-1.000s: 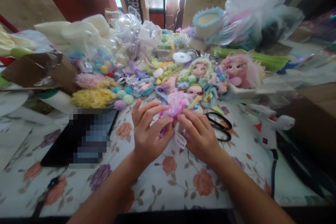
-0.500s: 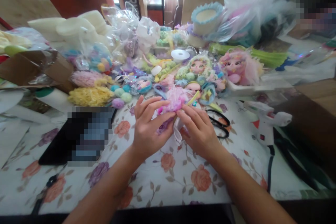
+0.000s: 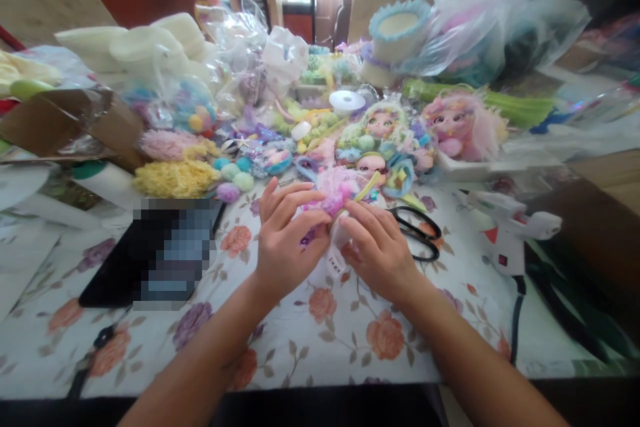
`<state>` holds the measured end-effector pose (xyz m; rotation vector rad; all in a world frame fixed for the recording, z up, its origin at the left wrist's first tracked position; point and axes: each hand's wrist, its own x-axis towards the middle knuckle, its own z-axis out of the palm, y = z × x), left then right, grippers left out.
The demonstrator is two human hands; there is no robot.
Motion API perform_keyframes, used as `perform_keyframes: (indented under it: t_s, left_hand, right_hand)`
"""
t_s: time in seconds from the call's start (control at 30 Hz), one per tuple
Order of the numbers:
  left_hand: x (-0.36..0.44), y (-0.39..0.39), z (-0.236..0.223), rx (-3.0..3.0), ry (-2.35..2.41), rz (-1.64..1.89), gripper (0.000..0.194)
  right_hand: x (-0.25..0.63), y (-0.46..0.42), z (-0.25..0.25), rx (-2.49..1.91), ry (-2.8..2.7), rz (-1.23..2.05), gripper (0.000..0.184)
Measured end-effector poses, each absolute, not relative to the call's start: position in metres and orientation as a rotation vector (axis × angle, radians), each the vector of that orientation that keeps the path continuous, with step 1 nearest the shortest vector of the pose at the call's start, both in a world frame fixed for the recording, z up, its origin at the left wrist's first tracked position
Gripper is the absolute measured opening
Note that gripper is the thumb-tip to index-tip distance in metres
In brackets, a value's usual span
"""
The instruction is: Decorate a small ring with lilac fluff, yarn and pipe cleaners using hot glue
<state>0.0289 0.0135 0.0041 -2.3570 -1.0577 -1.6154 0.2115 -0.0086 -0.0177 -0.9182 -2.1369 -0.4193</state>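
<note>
Between my two hands sits a pink and purple fluffy decoration, held just above the flowered tablecloth. My left hand pinches its near left side with thumb and forefinger, the other fingers raised. From the right, my right hand closes on its near edge with bent fingers. A white strip with small dark marks hangs below the fingertips. Exactly where it joins the decoration is hidden by the fingers. Black-handled scissors lie just right of my right hand, their blades out of sight.
A white glue gun with a cord stands at the right. On the left lies a dark tablet-like device. Doll heads, including a pink-haired doll, pompoms, a white spool and yellow yarn crowd the back.
The white strip has turned, so its marked face shows more. Both hands keep hold of the fluffy decoration with slight finger shifts. The whole view has shifted a little.
</note>
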Motion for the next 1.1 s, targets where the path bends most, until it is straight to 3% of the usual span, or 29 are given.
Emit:
perform_keyframes:
  t_s: [0.27, 0.6, 0.77, 0.93, 1.1]
  left_hand:
    - [0.0236, 0.0145, 0.0006, -2.394, -0.938, -1.431, 0.03]
    - [0.0232, 0.0162, 0.0031, -2.292, -0.943, -1.464, 0.014]
    - [0.0222, 0.0142, 0.0008, -2.282, -0.927, -1.5, 0.02]
    - [0.0196, 0.0149, -0.0011, -2.423, -0.951, -1.32, 0.034]
    - [0.0203, 0.0186, -0.0028, -2.363, -0.931, -1.25, 0.032]
  right_hand:
    - [0.2093, -0.0076, -0.0169, -0.9, -2.093, -0.403, 0.028]
    - [0.2105, -0.0083, -0.0146, -0.884, -2.084, -0.422, 0.024]
    - [0.2083, -0.0085, -0.0144, -0.904, -2.088, -0.4, 0.026]
    - [0.2086, -0.0083, -0.0145, -0.882, -2.092, -0.4, 0.026]
    - [0.2091, -0.0084, -0.0164, -0.878, -2.103, -0.383, 0.027]
